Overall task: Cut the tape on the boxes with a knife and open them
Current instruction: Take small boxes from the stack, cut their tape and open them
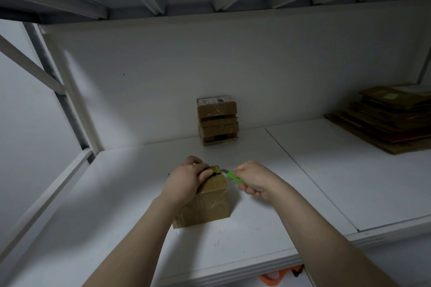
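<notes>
At the far left a slanted white brace (30, 65) of the racking is seen, and beside it the white shelf (116, 205) on which everything is set. On the near middle of that shelf the left hand (186, 178) is laid on top of the box (210, 207), fingers curled over its upper edge and clamped there, so the box is held down. The box is brown, wrapped in glossy tape and stood upright, with a dark gap visible at the top just under the fingertips. Well behind it, against the back wall, a stack of taped boxes (218, 121) is seen. Just right of the held box, the green knife (234, 177) is presented: its long axis is run from upper left to lower right, the short grey blade pointed left and away, its tip brought right against the box's upper right corner. The handle is wrapped tightly in the fist of the right hand (254, 178), fingers closed around it. At the far right, flattened cardboard (387, 121) is piled on the shelf.
</notes>
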